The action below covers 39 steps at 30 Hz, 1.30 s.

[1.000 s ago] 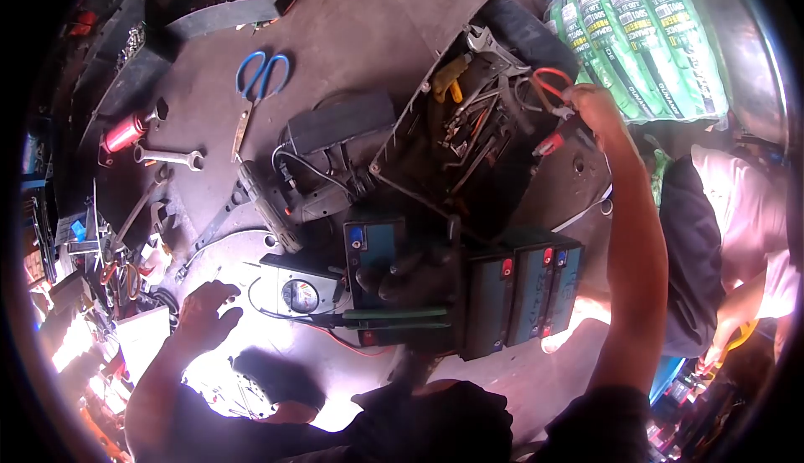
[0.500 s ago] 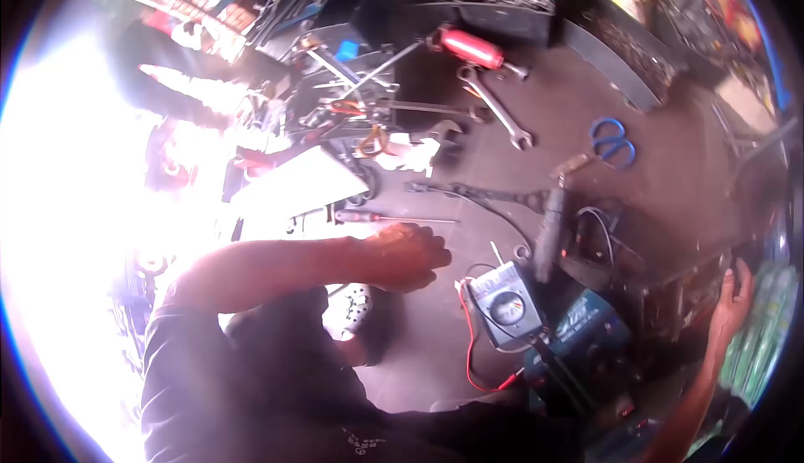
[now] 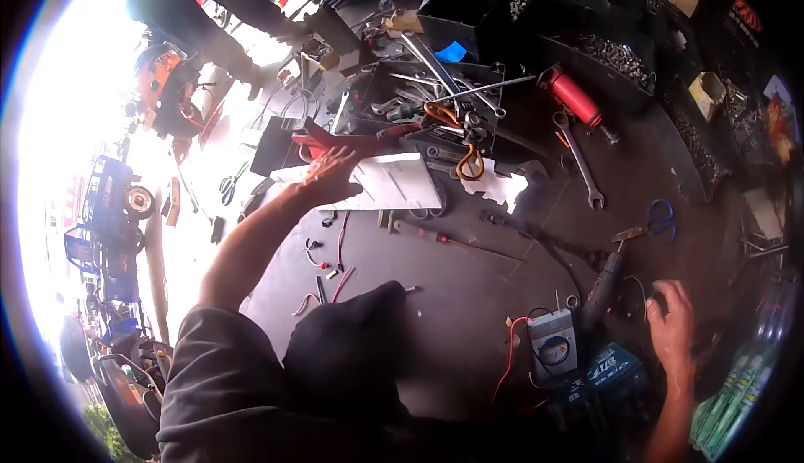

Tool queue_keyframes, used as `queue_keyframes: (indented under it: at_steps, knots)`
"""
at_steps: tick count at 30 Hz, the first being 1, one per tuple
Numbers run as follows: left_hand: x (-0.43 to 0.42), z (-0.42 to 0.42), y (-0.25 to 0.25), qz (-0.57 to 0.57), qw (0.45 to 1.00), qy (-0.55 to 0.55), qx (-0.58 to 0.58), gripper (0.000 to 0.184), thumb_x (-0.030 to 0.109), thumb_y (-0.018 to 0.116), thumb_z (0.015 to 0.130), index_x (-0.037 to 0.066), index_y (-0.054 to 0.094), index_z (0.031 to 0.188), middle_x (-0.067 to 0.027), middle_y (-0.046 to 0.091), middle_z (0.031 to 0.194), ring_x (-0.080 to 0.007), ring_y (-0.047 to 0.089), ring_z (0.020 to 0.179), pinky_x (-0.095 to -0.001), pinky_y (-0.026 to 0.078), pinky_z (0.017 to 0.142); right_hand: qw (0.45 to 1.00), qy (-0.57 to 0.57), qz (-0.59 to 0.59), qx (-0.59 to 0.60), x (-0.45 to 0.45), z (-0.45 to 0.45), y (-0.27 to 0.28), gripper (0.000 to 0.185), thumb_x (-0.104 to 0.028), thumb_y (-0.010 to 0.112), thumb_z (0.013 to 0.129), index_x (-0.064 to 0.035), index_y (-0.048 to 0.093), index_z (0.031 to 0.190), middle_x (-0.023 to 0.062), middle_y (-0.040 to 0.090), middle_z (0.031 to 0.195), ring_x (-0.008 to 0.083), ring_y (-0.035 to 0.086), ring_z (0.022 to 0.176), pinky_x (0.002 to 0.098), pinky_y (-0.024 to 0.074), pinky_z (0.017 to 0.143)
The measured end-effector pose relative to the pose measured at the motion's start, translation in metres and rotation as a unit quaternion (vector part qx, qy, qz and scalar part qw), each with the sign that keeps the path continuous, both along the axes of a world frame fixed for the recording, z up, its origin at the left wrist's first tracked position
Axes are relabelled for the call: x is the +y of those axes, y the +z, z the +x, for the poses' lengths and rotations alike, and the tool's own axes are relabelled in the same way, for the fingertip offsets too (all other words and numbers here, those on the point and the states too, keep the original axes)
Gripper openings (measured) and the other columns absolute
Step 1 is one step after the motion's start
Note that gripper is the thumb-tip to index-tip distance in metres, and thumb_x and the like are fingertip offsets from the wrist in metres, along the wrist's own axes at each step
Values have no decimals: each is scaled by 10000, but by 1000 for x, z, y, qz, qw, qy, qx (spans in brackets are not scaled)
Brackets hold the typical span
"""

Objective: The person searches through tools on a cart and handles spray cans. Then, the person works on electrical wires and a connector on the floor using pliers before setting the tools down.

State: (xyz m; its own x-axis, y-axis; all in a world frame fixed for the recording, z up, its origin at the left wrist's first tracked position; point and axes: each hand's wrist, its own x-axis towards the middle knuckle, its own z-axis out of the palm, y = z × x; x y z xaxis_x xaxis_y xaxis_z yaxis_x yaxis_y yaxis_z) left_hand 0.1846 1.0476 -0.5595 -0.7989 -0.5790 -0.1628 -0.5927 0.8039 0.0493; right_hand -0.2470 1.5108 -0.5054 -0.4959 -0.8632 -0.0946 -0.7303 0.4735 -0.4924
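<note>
My left hand (image 3: 333, 176) reaches over a white panel (image 3: 394, 182), fingers spread beside the handle of a red tool (image 3: 352, 140). Whether the fingertips touch the handle is hard to tell. On the right, my right hand (image 3: 672, 316) hovers with its fingers apart and holds nothing. A grey meter (image 3: 553, 346) with a round dial lies to its left, by a dark teal battery (image 3: 615, 367). Between the meter and my right hand rests a dark power tool (image 3: 601, 289). Below the panel is a screwdriver (image 3: 427, 233).
Trays of wrenches (image 3: 410, 86) and bolts (image 3: 615, 56) line the far side. A red cylinder (image 3: 574, 97), a long wrench (image 3: 579, 161) and blue-handled scissors (image 3: 662, 218) lie at the right. Another person's legs (image 3: 205, 15) show at upper left; green packs (image 3: 733, 396) at lower right.
The view has swung to the left. My left hand has moved from above the floor by the screwdriver to the red tool and white panel. My right hand has left the toolbox's red-handled tool.
</note>
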Motion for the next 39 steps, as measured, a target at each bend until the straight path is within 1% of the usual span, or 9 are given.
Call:
queue_keyframes:
  at_steps: [6, 15, 22, 24, 26, 32, 33, 34, 39]
  knots:
    - [57, 48, 19, 31, 995, -96, 4, 194, 114, 646, 765, 76, 605, 950, -102, 604, 959, -292, 604, 969, -424, 507, 804, 995, 86, 58, 8, -48, 39, -6, 252, -35, 659, 791, 22, 630, 1035, 170, 623, 1027, 367, 595, 987, 432, 472, 866]
    - [94, 265, 103, -254, 962, 23, 93, 178, 75, 704, 740, 99, 593, 877, -45, 537, 860, -215, 575, 822, -349, 517, 681, 983, 141, 117, 19, -163, 52, -34, 302, -117, 667, 816, 9, 625, 1087, 205, 613, 1077, 384, 581, 1022, 441, 466, 900]
    - [87, 418, 150, -438, 895, 78, -34, 146, 82, 661, 750, 81, 594, 880, -47, 559, 893, -196, 609, 864, -336, 537, 734, 953, 235, 166, 93, -232, 85, -12, 365, -253, 629, 907, 27, 644, 1141, 243, 634, 1136, 395, 582, 1087, 443, 449, 971]
    - [56, 521, 180, -407, 803, 409, -147, 251, 104, 620, 833, 64, 616, 1080, -100, 636, 1064, -252, 624, 993, -396, 504, 836, 950, 226, 189, 102, -242, 91, -3, 383, -268, 636, 899, 31, 642, 1138, 238, 634, 1145, 392, 585, 1091, 439, 451, 971]
    - [55, 594, 176, -283, 628, 665, -288, 332, 106, 564, 855, 50, 602, 1180, -147, 631, 1166, -311, 607, 1070, -454, 443, 932, 955, 218, 168, 111, -251, 99, -7, 382, -266, 640, 895, 30, 642, 1137, 233, 637, 1144, 388, 590, 1083, 437, 456, 966]
    - [64, 446, 45, 98, 803, 579, -102, 283, 181, 586, 801, 39, 647, 1039, -197, 628, 1185, -364, 582, 1131, -466, 485, 936, 938, 257, 195, 128, -262, 145, 20, 357, -265, 637, 891, 1, 659, 1129, 218, 646, 1142, 382, 590, 1098, 456, 463, 950]
    - [71, 429, 9, 98, 829, 541, -104, 325, 216, 612, 805, 38, 639, 1076, -193, 623, 1185, -365, 577, 1135, -461, 479, 947, 933, 269, 197, 135, -260, 139, 8, 342, -264, 638, 889, 0, 664, 1105, 216, 647, 1141, 383, 590, 1100, 480, 476, 925]
    - [69, 406, -26, 108, 859, 489, -102, 372, 251, 639, 808, 37, 631, 1112, -189, 618, 1186, -365, 572, 1139, -456, 473, 959, 952, 274, 90, 103, -238, 108, -41, 292, -28, 673, 725, 29, 615, 1006, 210, 594, 1014, 414, 556, 1004, 476, 446, 868]
    - [40, 361, -105, 98, 854, 510, 20, 649, 358, 695, 824, -31, 510, 1309, -212, 555, 1271, -384, 506, 1200, -450, 429, 1017, 959, 230, 119, 113, -242, 139, -4, 253, -130, 655, 823, -4, 628, 1041, 191, 622, 1023, 412, 571, 1011, 462, 453, 910]
